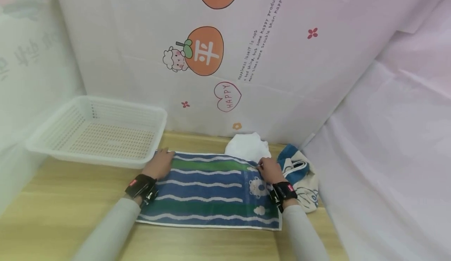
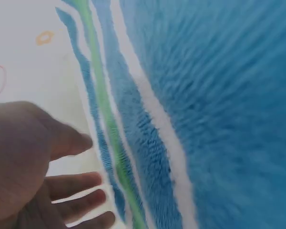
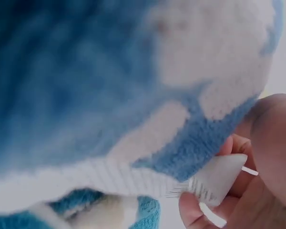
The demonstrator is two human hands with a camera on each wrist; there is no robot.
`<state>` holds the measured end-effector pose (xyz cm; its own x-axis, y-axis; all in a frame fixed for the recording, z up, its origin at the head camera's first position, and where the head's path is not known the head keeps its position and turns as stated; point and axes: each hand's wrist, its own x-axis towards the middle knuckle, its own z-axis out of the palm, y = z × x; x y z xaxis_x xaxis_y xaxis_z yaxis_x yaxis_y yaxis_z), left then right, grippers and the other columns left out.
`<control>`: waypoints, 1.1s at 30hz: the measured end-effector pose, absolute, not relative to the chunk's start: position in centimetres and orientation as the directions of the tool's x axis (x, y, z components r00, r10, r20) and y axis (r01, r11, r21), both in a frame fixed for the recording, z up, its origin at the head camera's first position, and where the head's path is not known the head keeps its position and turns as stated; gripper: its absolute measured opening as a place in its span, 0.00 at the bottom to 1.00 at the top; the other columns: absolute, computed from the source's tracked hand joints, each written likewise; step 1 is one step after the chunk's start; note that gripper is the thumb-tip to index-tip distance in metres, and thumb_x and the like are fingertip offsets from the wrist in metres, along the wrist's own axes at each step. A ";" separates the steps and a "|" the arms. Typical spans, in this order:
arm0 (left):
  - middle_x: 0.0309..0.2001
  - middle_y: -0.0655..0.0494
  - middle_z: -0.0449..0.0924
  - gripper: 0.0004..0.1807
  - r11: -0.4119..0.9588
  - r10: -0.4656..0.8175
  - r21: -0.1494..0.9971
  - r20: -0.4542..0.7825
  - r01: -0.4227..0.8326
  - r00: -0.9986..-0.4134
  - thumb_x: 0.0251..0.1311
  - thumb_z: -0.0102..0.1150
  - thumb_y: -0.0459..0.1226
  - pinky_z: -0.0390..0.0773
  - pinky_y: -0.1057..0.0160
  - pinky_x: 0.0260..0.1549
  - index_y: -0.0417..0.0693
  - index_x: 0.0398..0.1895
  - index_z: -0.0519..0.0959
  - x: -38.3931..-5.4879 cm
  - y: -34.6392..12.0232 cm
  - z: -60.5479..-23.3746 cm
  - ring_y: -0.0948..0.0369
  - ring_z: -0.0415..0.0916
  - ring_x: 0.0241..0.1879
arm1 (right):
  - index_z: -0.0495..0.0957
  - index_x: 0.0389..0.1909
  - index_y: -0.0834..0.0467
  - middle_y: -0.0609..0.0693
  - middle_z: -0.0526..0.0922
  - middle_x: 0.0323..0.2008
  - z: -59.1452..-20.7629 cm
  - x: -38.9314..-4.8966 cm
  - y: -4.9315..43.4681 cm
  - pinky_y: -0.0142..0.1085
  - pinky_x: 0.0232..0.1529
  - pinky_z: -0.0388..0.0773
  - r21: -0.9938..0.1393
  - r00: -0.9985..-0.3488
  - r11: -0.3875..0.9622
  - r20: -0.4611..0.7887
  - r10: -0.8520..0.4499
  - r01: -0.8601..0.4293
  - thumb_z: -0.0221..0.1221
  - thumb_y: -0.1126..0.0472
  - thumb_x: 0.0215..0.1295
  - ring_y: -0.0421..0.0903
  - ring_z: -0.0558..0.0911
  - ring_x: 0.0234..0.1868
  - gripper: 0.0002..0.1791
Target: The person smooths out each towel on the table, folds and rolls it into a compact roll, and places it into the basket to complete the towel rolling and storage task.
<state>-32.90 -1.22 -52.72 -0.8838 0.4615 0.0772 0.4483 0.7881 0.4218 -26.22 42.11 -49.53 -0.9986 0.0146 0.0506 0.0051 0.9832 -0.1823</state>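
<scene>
A blue and green towel (image 1: 208,192) with wavy white stripes and a bear print lies spread on the wooden table. At its far left corner my left hand (image 1: 161,165) touches the edge; in the left wrist view the thumb and fingers (image 2: 78,183) look fairly straight, their tips at the white hem. My right hand (image 1: 270,170) pinches the far right corner, where a white tag (image 3: 219,179) shows between thumb and fingers in the right wrist view. The towel hides part of the table beneath it.
A white plastic basket (image 1: 148,151) stands at the back left, close to my left hand. Behind the towel lies a white cloth (image 1: 246,145). A crumpled blue and cream cloth (image 1: 304,182) sits right of my right hand. Printed white sheeting (image 1: 282,108) hangs behind the table.
</scene>
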 end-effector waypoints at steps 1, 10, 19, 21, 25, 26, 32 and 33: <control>0.67 0.25 0.66 0.24 0.790 0.453 0.431 0.070 0.437 -0.889 0.67 0.48 0.28 0.63 0.34 0.68 0.33 0.66 0.72 -33.3 -1.0 -52.9 0.31 0.63 0.67 | 0.81 0.36 0.61 0.53 0.82 0.28 -49.4 -26.0 42.3 0.44 0.28 0.77 -0.180 -0.997 0.984 0.079 0.014 0.000 0.60 0.61 0.71 0.46 0.78 0.26 0.07; 0.56 0.32 0.75 0.24 0.811 0.407 0.406 0.126 0.422 -0.904 0.61 0.54 0.27 0.70 0.36 0.60 0.35 0.62 0.76 -35.4 0.1 -54.3 0.37 0.70 0.60 | 0.81 0.47 0.63 0.64 0.80 0.47 -48.1 -24.5 43.1 0.62 0.48 0.75 -0.204 -0.985 0.979 0.168 0.042 0.007 0.66 0.64 0.65 0.64 0.77 0.51 0.12; 0.28 0.45 0.81 0.09 0.827 0.469 0.199 0.270 0.525 -0.841 0.60 0.68 0.37 0.78 0.46 0.43 0.39 0.28 0.81 -34.8 0.8 -52.9 0.46 0.78 0.35 | 0.69 0.69 0.65 0.65 0.79 0.58 -48.7 -26.4 42.2 0.54 0.51 0.80 -0.419 -0.987 0.903 -0.077 -0.144 -0.099 0.59 0.68 0.71 0.59 0.82 0.54 0.27; 0.25 0.49 0.81 0.11 0.823 0.508 0.138 0.254 0.551 -0.823 0.56 0.71 0.40 0.77 0.47 0.43 0.43 0.25 0.80 -34.0 0.9 -52.1 0.48 0.79 0.32 | 0.72 0.66 0.65 0.60 0.82 0.50 -48.9 -26.5 42.1 0.52 0.51 0.80 -0.395 -0.983 0.913 -0.104 -0.149 -0.097 0.60 0.67 0.70 0.54 0.82 0.49 0.24; 0.21 0.55 0.80 0.14 0.802 0.572 0.062 0.210 0.594 -0.793 0.48 0.75 0.39 0.76 0.48 0.39 0.50 0.18 0.76 -32.5 0.9 -50.0 0.52 0.78 0.27 | 0.79 0.59 0.64 0.53 0.82 0.37 -49.4 -26.6 42.2 0.47 0.43 0.78 -0.345 -0.974 0.926 -0.107 -0.202 -0.155 0.60 0.67 0.70 0.46 0.78 0.36 0.18; 0.21 0.56 0.79 0.15 0.792 0.588 0.048 0.208 0.609 -0.782 0.47 0.75 0.39 0.76 0.49 0.37 0.51 0.17 0.75 -32.3 0.9 -49.4 0.53 0.77 0.26 | 0.80 0.57 0.64 0.52 0.81 0.35 -49.5 -26.7 42.2 0.46 0.41 0.78 -0.336 -0.970 0.927 -0.111 -0.216 -0.168 0.60 0.67 0.69 0.45 0.77 0.34 0.17; 0.19 0.61 0.74 0.15 0.700 0.684 0.111 0.180 0.706 -0.707 0.46 0.76 0.39 0.75 0.57 0.28 0.51 0.17 0.75 -31.3 0.2 -46.0 0.59 0.72 0.22 | 0.81 0.41 0.60 0.51 0.77 0.35 -49.9 -26.8 42.0 0.43 0.41 0.74 -0.293 -0.969 0.938 -0.108 -0.224 -0.184 0.66 0.65 0.64 0.46 0.74 0.36 0.07; 0.20 0.61 0.75 0.13 0.683 0.697 0.146 0.164 0.716 -0.698 0.47 0.75 0.39 0.75 0.58 0.27 0.50 0.19 0.76 -31.3 -0.1 -45.5 0.59 0.72 0.22 | 0.81 0.38 0.59 0.52 0.76 0.35 -49.8 -26.7 42.0 0.43 0.40 0.73 -0.294 -0.971 0.937 -0.094 -0.222 -0.186 0.67 0.64 0.62 0.47 0.73 0.36 0.06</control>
